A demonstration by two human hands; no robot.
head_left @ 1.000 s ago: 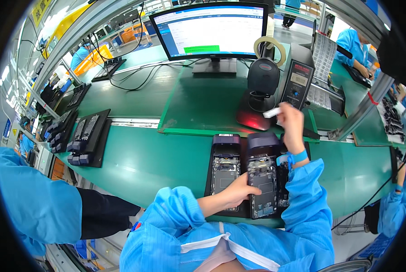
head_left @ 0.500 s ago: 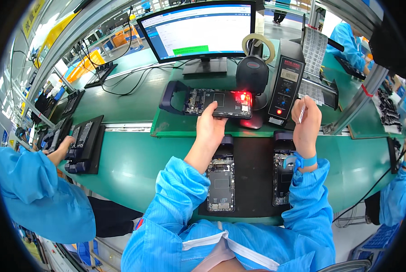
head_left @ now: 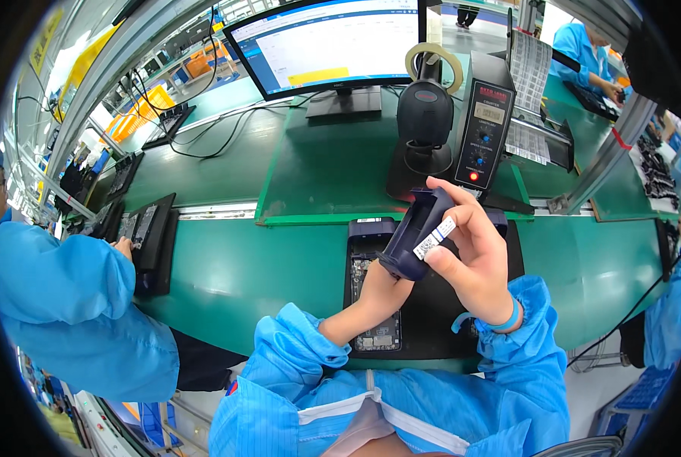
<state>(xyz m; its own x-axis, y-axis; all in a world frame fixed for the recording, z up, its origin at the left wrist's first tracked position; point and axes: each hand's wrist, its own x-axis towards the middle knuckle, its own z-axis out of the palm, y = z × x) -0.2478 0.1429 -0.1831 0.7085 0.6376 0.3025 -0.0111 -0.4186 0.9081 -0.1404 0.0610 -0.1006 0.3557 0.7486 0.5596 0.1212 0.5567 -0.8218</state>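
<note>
Above the near edge of the bench, my left hand point(head_left: 384, 295) grips a handheld device from below, its fingers mostly hidden. The dark purple housing point(head_left: 410, 263) of this device is tilted up toward me, and its circuit board is out of sight. My right hand point(head_left: 481, 263) pinches a small white label point(head_left: 435, 239) with a printed code between thumb and fingers, against the housing; whether it is stuck down I cannot tell. Below my hands, a second opened device point(head_left: 378, 335) with a bare circuit board lies on a black mat point(head_left: 432, 335). A third is mostly covered by my right hand and wrist.
A barcode scanner point(head_left: 424, 114) on a stand holds a tape roll on top. Beside it stand a black label machine point(head_left: 483, 129) with a printed label strip point(head_left: 529, 72) and a monitor point(head_left: 329, 46). A co-worker in a blue smock point(head_left: 66, 297) handles devices at left.
My left hand has brought the device down from the scanner and turned it up. My right hand has moved left, bringing the label to the housing. The screen's green banner is now yellow.
</note>
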